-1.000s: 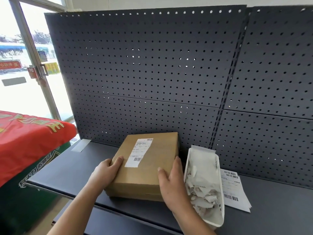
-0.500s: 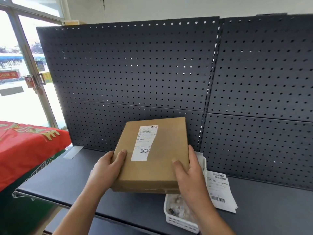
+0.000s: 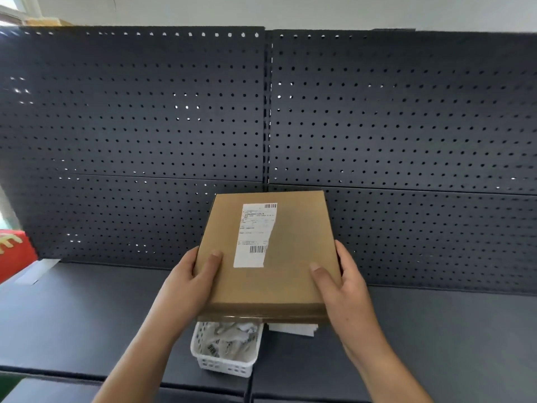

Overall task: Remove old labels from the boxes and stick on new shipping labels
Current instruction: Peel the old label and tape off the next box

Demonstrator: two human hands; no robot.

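The dark pegboard panel (image 3: 145, 126) covers the rear wall, and the dark shelf (image 3: 450, 330) runs along its base. The brown box (image 3: 290, 263) is held above the shelf, in front of the panel, with its top face tilted toward the wearer. The left hand (image 3: 186, 289) grips the left edge and the right hand (image 3: 345, 289) grips the right edge. Each thumb lies on the top face; the remaining fingers wrap underneath, hidden.

The box blocks most of the white basket (image 3: 223, 365), which holds crumpled paper scraps, and the white sheets (image 3: 290, 329) beside it. A red cloth (image 3: 14, 254) sits at far left. A white label (image 3: 252, 237) with a ragged right edge is stuck to the box top.
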